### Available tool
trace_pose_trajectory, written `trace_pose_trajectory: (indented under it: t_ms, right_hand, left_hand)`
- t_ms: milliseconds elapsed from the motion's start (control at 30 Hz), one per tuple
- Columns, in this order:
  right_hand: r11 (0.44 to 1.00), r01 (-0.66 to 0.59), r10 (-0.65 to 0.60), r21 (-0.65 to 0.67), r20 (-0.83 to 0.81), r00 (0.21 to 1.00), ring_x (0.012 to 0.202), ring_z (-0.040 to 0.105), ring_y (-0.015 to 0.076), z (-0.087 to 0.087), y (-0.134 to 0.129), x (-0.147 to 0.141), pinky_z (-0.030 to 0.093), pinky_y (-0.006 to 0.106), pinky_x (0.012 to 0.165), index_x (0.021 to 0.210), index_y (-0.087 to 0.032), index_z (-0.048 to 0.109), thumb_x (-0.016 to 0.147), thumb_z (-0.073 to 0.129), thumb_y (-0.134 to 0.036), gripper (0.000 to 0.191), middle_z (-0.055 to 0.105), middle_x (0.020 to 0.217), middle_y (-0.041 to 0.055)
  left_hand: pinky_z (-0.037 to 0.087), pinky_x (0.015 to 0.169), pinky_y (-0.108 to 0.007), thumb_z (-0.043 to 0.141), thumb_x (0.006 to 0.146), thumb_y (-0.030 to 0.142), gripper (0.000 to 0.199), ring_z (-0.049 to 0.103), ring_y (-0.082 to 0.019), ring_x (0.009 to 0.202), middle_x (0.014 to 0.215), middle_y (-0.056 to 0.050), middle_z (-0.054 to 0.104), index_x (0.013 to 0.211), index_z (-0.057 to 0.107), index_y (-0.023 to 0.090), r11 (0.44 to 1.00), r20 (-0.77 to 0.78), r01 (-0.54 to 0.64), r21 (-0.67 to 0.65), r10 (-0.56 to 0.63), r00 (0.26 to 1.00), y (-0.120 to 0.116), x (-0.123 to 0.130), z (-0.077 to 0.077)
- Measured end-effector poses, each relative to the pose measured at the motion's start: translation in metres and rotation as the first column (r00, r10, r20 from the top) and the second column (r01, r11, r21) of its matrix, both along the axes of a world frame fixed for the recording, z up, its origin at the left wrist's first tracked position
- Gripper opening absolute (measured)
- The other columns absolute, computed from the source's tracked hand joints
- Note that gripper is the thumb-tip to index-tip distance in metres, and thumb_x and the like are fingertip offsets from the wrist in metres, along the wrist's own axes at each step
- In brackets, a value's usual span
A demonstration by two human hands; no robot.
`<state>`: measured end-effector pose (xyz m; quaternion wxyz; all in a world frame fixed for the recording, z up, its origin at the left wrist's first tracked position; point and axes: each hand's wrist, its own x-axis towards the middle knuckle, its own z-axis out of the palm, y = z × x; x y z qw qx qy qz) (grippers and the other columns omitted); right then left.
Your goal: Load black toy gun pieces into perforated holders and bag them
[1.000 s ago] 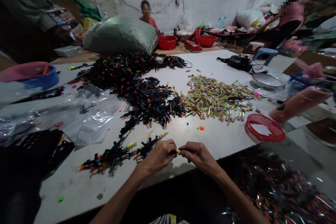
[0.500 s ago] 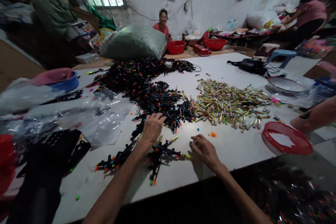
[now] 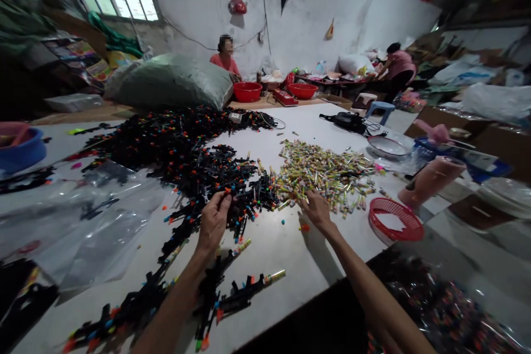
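Note:
My left hand (image 3: 213,220) is closed at the near edge of a heap of black toy guns (image 3: 166,144), its thumb and fingers pinching a black toy gun with an orange tip (image 3: 228,191). Most of that gun blends into the pile behind. My right hand (image 3: 317,210) reaches to the near left edge of a pile of small yellow-and-clear tubes (image 3: 323,168); its fingers curl down among them, and what they grip is hidden. Below my left hand lie several toy guns with tubes on their ends, one toy gun (image 3: 243,293) pointing right.
A red basket (image 3: 396,221) stands at the table's right edge, beside a pinkish cylinder (image 3: 431,180). Plastic bags (image 3: 124,227) cover the left. A big green sack (image 3: 170,80) and red basins (image 3: 248,92) are at the back. One person sits behind; another bends at the far right.
The view has turned right. My left hand has closed on a toy gun at the heap. My right hand has moved forward from the bare tabletop to the tubes.

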<state>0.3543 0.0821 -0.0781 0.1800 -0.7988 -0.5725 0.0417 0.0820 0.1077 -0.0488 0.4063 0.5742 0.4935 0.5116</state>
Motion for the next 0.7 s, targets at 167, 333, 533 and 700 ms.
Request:
trace_pose_trajectory:
  t_ms: [167,333,533,700]
  right_hand:
    - [0.999,0.044,-0.044,-0.002,-0.127,0.991,0.092,0.056,0.0225,0.002,0.02,-0.008,0.038,0.029,0.073,0.095,-0.015,0.061,0.074,0.053,-0.015,0.023,0.06,0.103,0.0123]
    - [1.0,-0.001,-0.014,-0.021,-0.735,0.678,0.057,0.054,0.015,0.008,-0.037,-0.048,0.042,0.027,0.053,0.101,-0.013,0.058,0.07,0.054,-0.025,0.034,0.058,0.067,0.0019]
    - [0.999,-0.017,0.033,0.039,-0.97,-0.241,0.045,0.053,0.0098,0.021,-0.116,-0.134,0.046,0.025,0.047,0.075,-0.018,0.052,0.058,0.068,-0.022,0.024,0.058,0.063,-0.0037]
    - [0.973,0.198,0.166,0.118,-0.955,-0.246,0.056,0.064,0.0148,0.031,-0.125,-0.156,0.051,0.028,0.056,0.084,-0.02,0.048,0.063,0.071,-0.023,0.032,0.065,0.072,-0.0015]
  left_hand:
    - [0.041,0.042,-0.022,0.057,0.064,0.065,0.049,0.051,-0.01,0.045,0.059,0.001,0.056,0.076,0.053,0.018,0.936,0.415,0.003,-0.352,0.153,0.897,-0.036,0.021,-0.008]
    - [0.027,0.032,-0.015,0.071,0.048,0.063,0.055,0.037,-0.003,0.033,0.046,0.008,0.045,0.066,0.049,0.016,0.844,0.598,0.082,-0.531,0.304,0.742,-0.054,0.025,-0.009]
    - [0.027,0.033,-0.013,0.074,0.047,0.06,0.055,0.038,-0.002,0.034,0.044,0.008,0.046,0.064,0.045,0.017,0.84,0.676,0.044,-0.54,0.403,0.617,-0.064,0.037,0.001]
    - [0.022,0.03,-0.014,0.071,0.052,0.062,0.053,0.033,-0.002,0.031,0.042,0.009,0.043,0.064,0.044,0.018,0.831,0.723,0.095,-0.549,0.414,0.553,-0.069,0.037,0.008]
